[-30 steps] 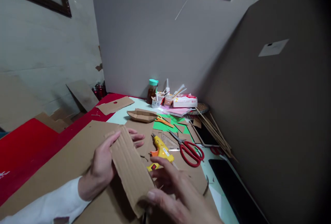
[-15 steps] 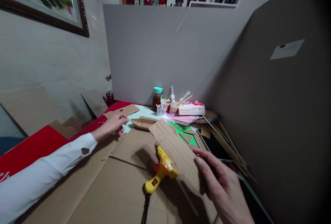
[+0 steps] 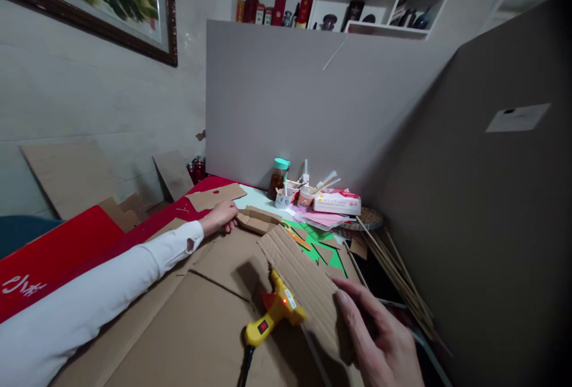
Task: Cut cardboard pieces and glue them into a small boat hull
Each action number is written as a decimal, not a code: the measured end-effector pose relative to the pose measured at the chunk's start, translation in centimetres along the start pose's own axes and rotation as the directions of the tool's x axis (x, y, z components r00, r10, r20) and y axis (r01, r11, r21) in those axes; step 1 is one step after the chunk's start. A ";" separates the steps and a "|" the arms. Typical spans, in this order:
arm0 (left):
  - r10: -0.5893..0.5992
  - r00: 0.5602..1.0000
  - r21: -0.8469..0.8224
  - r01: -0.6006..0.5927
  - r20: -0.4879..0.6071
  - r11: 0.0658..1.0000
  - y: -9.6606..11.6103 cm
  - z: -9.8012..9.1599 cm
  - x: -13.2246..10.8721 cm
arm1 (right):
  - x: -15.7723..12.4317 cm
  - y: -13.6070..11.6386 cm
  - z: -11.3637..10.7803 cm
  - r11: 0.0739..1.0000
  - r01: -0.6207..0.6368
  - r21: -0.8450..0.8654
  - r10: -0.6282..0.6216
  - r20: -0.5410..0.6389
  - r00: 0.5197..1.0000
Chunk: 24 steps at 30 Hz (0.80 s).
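My right hand (image 3: pixel 379 342) grips the near end of a long corrugated cardboard strip (image 3: pixel 299 282), held above the desk and slanting away to the left. A yellow glue gun (image 3: pixel 272 312) with a lit red lamp lies just under the strip on a large cardboard sheet (image 3: pixel 192 321). My left hand (image 3: pixel 220 216), arm stretched out in a white sleeve, closes on the left end of a small folded cardboard boat (image 3: pixel 257 220) at the far side of the sheet.
Behind the boat stand a brown jar with a teal lid (image 3: pixel 277 177), small cups of sticks (image 3: pixel 295 191) and a tissue pack (image 3: pixel 336 201). Green paper scraps (image 3: pixel 328 253) and bamboo skewers (image 3: pixel 397 276) lie to the right. Grey partitions (image 3: pixel 313 107) wall the desk.
My left hand let go of the strip, reached forward and now rests on the cardboard boat. My right hand alone carries the strip, shifted right over the glue gun. The view tilted up.
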<state>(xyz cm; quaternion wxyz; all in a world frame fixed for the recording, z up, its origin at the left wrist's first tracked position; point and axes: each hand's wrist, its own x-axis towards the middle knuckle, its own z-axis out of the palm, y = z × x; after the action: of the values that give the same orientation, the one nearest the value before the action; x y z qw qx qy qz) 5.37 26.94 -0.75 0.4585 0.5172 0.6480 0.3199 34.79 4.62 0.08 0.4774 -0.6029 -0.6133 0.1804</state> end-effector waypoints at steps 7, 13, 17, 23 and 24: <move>0.084 0.996 -0.100 -0.082 0.022 0.992 -0.5 -2.4 -3.0 | 0.1 -1.7 -0.3 0.960 -0.126 0.250 0.156 -0.103 0.982; 0.188 0.980 -0.169 -0.174 0.067 0.970 -1.4 -4.3 -8.9 | -0.2 -3.0 -0.9 0.934 -0.084 0.349 0.122 -0.090 0.988; 0.226 0.962 -0.207 -0.192 0.156 0.959 -1.4 -3.7 -13.0 | -0.3 -3.0 -0.4 0.903 -0.163 0.397 0.160 0.040 0.986; 0.223 0.940 -0.232 -0.163 0.257 0.959 -2.2 -2.0 -15.8 | -0.4 -3.6 0.9 0.862 -0.302 0.407 0.243 0.189 0.951; 0.222 0.937 -0.232 -0.160 0.271 0.959 -2.4 -1.8 -16.0 | -0.4 -3.7 1.1 0.861 -0.311 0.402 0.246 0.205 0.947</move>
<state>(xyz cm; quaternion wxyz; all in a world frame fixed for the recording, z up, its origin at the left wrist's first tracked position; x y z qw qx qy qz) 3.52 11.05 2.02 0.5675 0.5693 0.4823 0.3482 31.74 3.83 2.37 0.5208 -0.5505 -0.4979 0.4216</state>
